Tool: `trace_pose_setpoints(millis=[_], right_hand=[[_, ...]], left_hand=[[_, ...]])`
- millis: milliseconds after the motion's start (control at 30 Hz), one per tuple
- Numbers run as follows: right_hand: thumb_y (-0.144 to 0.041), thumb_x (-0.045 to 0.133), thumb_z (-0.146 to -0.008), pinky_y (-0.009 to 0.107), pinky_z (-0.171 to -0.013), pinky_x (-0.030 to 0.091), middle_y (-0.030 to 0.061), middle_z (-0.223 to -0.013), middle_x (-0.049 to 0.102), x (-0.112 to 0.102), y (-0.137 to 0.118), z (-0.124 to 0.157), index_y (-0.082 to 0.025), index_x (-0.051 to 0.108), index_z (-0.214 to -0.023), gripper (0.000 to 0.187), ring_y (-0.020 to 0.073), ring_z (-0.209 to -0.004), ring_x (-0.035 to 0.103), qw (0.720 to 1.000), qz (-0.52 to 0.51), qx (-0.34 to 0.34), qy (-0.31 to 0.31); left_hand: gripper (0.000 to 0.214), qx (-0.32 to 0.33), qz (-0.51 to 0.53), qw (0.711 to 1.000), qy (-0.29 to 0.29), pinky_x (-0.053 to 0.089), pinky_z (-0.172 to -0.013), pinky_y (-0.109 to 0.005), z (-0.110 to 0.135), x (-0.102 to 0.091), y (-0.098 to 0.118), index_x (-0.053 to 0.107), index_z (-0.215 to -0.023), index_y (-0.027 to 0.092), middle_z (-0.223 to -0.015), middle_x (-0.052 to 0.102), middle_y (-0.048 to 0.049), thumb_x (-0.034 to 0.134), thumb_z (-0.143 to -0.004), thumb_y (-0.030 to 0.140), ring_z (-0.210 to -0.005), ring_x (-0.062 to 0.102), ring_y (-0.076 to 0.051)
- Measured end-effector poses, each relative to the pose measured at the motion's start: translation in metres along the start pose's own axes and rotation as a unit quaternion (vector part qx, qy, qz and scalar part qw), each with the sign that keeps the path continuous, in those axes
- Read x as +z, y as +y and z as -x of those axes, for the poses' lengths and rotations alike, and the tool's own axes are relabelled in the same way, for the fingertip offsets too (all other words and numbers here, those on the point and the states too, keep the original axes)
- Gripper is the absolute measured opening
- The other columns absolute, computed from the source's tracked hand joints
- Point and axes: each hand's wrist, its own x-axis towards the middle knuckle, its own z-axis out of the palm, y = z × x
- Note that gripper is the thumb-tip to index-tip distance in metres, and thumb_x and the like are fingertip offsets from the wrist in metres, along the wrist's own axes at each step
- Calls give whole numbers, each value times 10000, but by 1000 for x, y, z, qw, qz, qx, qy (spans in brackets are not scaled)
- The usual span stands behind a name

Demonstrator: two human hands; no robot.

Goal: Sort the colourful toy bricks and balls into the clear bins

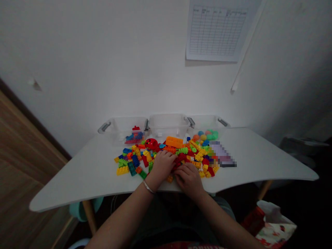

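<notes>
A heap of colourful toy building blocks (136,160) covers the middle of the white table. My left hand (163,165) is over the front of the heap, its fingers curled against a dark red toy piece (180,159). On the other side of that red piece, my right hand (190,177) has its fingers bent and closed around its lower edge. The exact shape of the piece is partly hidden by my fingers. Close behind my hands lie a large orange block (174,142) and a red rounded piece with a face pattern (151,144).
Three clear plastic bins stand along the wall. The left bin (121,123) holds blue and red blocks, and the right bin (204,121) holds colourful rounded pieces. The middle bin (168,121) is between them. A pixelated flat object (223,154) lies right of the heap.
</notes>
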Motion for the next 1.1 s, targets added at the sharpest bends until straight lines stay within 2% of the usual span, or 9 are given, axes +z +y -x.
trace_pose_setpoints(millis=[400, 533, 800, 900, 1000, 1100], right_hand=[[-151, 556, -870, 375, -852, 458, 31, -831, 692, -1, -2, -1, -218, 671, -838, 136, 180, -831, 578, 1000, 0, 1, 0], [-146, 562, -864, 376, -849, 460, 31, -835, 690, 0, -1, -1, -221, 669, -834, 134, 186, -837, 582, 1000, 0, 4, 1], [-154, 572, -855, 373, -854, 466, 31, -827, 685, 1, 0, 1, -225, 675, -842, 126, 183, -842, 579, 1000, 2, 0, 5], [-152, 561, -864, 378, -845, 468, 33, -831, 688, 0, -1, 0, -224, 675, -846, 136, 187, -839, 575, 1000, -2, 2, 2], [-155, 567, -865, 377, -833, 468, 35, -838, 688, 0, -1, 0, -219, 673, -847, 126, 193, -842, 566, 1000, -7, 8, -3], [-154, 570, -862, 379, -836, 466, 37, -853, 687, 0, 0, 1, -217, 670, -856, 118, 193, -847, 561, 1000, -10, 7, -14]], left_hand=[[214, 14, -26, 999, -19, 418, -810, -382, -4, -5, 1, 663, -1029, 213, -949, 665, -69, 574, -836, 182, -938, 568, -233], [232, 13, -29, 999, -8, 412, -820, -393, -4, -5, -1, 643, -1035, 208, -948, 662, -64, 580, -816, 166, -940, 564, -241], [175, -18, -16, 999, 22, 431, -826, -382, -1, -9, -9, 629, -964, 211, -926, 649, -66, 584, -800, 171, -921, 574, -228], [213, -57, 37, 997, 48, 454, -839, -373, 3, -12, -12, 622, -995, 214, -956, 643, -67, 573, -795, 160, -927, 583, -224], [451, -125, 195, 967, 109, 486, -852, -353, 5, -11, -16, 535, -1212, 209, -998, 622, -62, 561, -768, 132, -908, 590, -192], [619, -193, 374, 897, 139, 511, -780, -299, 4, -12, -22, 422, -1339, 176, -978, 590, -44, 565, -738, 136, -788, 584, -136]])
